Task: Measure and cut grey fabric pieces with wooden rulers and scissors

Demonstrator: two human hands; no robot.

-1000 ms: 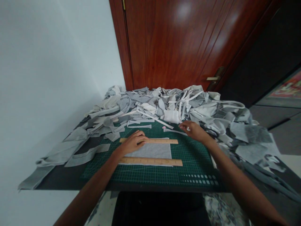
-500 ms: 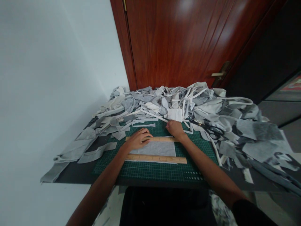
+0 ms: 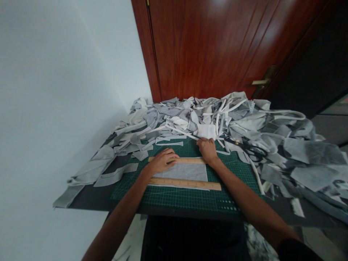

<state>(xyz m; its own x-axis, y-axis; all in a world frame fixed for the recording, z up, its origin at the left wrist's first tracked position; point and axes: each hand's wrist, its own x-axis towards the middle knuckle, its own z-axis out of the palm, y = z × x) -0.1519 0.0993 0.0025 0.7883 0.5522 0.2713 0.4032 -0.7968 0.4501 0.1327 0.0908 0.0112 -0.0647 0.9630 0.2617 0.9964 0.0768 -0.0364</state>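
So on my feed the right hand (image 3: 207,149) had come in from the right side of the cutting mat (image 3: 176,199), where it was a second earlier, to the far ruler's (image 3: 190,160) right end, fingers curled so I couldn't tell if it gripped anything, while my left hand (image 3: 163,160) stayed laid over that ruler's left half, well apart from it. The grey cloth (image 3: 191,171) lay mid-mat under both that and the near ruler (image 3: 187,183), with a scrap heap (image 3: 185,111) hogging the table's (image 3: 94,198) far edge and black scissors (image 3: 245,146) by the mat's far right corner. Ruler markings were too blurry to read.
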